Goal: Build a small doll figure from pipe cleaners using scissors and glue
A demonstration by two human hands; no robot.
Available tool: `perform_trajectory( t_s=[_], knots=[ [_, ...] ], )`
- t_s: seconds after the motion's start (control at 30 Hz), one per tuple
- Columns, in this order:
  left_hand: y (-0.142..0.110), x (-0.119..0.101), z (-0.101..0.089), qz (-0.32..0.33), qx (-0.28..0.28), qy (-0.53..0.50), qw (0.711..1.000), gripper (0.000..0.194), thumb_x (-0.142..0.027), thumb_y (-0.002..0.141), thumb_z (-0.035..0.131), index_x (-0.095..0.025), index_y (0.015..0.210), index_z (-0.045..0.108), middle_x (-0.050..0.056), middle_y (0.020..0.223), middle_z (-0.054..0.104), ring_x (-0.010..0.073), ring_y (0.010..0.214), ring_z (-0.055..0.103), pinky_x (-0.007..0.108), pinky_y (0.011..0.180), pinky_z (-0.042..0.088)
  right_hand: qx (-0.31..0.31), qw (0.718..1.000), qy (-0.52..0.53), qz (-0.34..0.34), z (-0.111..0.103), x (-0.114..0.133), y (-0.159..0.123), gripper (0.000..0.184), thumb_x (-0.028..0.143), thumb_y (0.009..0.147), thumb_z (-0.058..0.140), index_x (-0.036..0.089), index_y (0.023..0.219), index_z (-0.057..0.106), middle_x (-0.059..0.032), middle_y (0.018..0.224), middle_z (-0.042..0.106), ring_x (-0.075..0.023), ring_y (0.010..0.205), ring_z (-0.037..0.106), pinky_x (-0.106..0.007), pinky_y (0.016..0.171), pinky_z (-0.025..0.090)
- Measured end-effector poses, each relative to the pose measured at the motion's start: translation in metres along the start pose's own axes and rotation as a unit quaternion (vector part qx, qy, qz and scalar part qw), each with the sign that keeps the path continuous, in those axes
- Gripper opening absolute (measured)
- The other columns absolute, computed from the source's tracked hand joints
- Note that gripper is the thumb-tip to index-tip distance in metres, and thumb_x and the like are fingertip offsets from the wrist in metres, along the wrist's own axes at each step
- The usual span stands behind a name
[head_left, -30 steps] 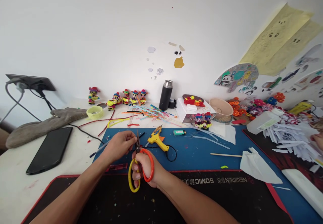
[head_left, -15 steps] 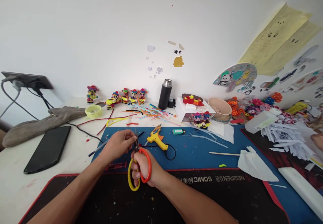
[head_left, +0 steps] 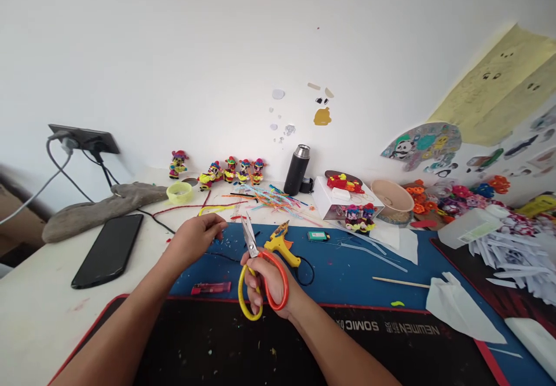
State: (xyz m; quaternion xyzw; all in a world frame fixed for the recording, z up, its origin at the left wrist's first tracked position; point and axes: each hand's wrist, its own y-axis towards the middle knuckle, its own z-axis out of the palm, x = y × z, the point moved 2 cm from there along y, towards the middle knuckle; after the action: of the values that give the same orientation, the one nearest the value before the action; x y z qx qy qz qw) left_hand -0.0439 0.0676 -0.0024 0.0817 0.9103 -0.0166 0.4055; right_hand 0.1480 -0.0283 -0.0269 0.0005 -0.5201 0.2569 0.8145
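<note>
Clearly, the scissors (head_left: 252, 249) sit in my right grip, raised above the seam where the blue mat (head_left: 347, 273) meets the black mat (head_left: 204, 345), blades pointing away from me and parted in a narrow V. My right hand (head_left: 274, 281) is closed on them: the orange loop lies around the thumb side, and the fingers curl at the yellow loop. That forearm reaches in from the lower right, slanting up and leftward, with the palm side turned inward.

Left of the blades and apart from them, my left hand (head_left: 198, 237) hangs over the blue mat's far left corner, back upward, fingers bent and thumb close to the fingertips. From my end I cannot tell whether that grip pinches anything small. Its forearm slants in from the lower left.

Just right of the blades lies a yellow glue gun (head_left: 283, 247); a slim red object (head_left: 211, 288) rests below the left hand. Farther out on the white counter (head_left: 35, 316) are a phone (head_left: 108, 251) and loose coloured strips (head_left: 278, 200).
</note>
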Motion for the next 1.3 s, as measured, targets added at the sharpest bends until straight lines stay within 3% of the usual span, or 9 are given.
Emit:
perform_trajectory(
  t_s=[0.1,0.27,0.43,0.8,1.0,1.13,1.3],
  knots=[
    [0.004,0.014,0.0,0.031,-0.025,0.11,0.993,0.029,-0.04,0.085,0.05,-0.026,0.084,0.075,0.005,0.083,0.08,0.0277,0.077,0.071,0.034,0.068,0.047,0.069,0.997,-0.025,0.016,0.004,-0.002,-0.003,0.041,0.054,0.085,0.072,0.02,0.101,0.055,0.0111,0.056,0.051,-0.0079,0.033,0.044,-0.022,0.038,0.044],
    [0.011,0.031,-0.003,0.055,-0.037,0.147,0.987,0.026,-0.04,0.082,0.058,-0.026,0.087,0.08,0.01,0.095,0.082,0.0328,0.094,0.072,0.037,0.082,0.051,0.162,0.98,-0.11,0.038,0.015,-0.007,-0.012,0.047,0.059,0.088,0.075,0.018,0.099,0.057,0.0088,0.057,0.053,-0.0062,0.036,0.043,-0.018,0.041,0.038],
    [0.021,0.028,0.003,0.079,-0.062,0.177,0.979,0.032,-0.04,0.091,0.05,-0.025,0.091,0.079,0.013,0.102,0.081,0.0352,0.103,0.068,0.043,0.092,0.05,0.171,0.968,-0.172,0.063,0.022,-0.006,-0.019,0.051,0.064,0.087,0.075,0.019,0.104,0.058,0.009,0.058,0.053,-0.0067,0.039,0.044,-0.017,0.042,0.036],
    [0.025,0.023,0.027,0.111,-0.071,0.235,0.963,0.024,-0.037,0.087,0.062,-0.021,0.085,0.079,0.018,0.096,0.076,0.0403,0.102,0.065,0.05,0.093,0.049,0.172,0.956,-0.225,0.076,0.032,0.005,-0.03,0.045,0.061,0.087,0.075,0.02,0.103,0.062,0.0074,0.064,0.055,-0.0068,0.043,0.049,-0.017,0.043,0.041],
    [0.026,0.021,0.032,0.109,-0.079,0.208,0.969,0.02,-0.034,0.085,0.058,-0.023,0.075,0.072,0.017,0.089,0.074,0.0386,0.099,0.065,0.049,0.093,0.048,0.185,0.952,-0.234,0.065,0.031,0.005,-0.032,0.044,0.059,0.088,0.076,0.02,0.105,0.065,0.0059,0.068,0.057,-0.0048,0.044,0.043,-0.015,0.043,0.037],
    [0.027,0.017,0.023,0.096,-0.113,0.15,0.977,0.019,-0.036,0.087,0.054,-0.023,0.079,0.067,0.016,0.097,0.074,0.0369,0.102,0.064,0.047,0.095,0.046,0.187,0.953,-0.229,0.072,0.031,0.008,-0.034,0.046,0.06,0.086,0.076,0.02,0.104,0.066,0.0054,0.069,0.057,-0.0046,0.044,0.042,-0.015,0.042,0.033],
    [0.023,0.017,0.002,0.026,-0.18,0.037,0.983,0.024,-0.044,0.094,0.048,-0.024,0.088,0.06,0.006,0.084,0.074,0.0249,0.074,0.064,0.034,0.07,0.046,0.193,0.946,-0.247,0.078,0.03,0.005,-0.033,0.048,0.063,0.088,0.073,0.02,0.107,0.066,0.0055,0.068,0.057,-0.0054,0.043,0.045,-0.016,0.044,0.04]
  ],
)
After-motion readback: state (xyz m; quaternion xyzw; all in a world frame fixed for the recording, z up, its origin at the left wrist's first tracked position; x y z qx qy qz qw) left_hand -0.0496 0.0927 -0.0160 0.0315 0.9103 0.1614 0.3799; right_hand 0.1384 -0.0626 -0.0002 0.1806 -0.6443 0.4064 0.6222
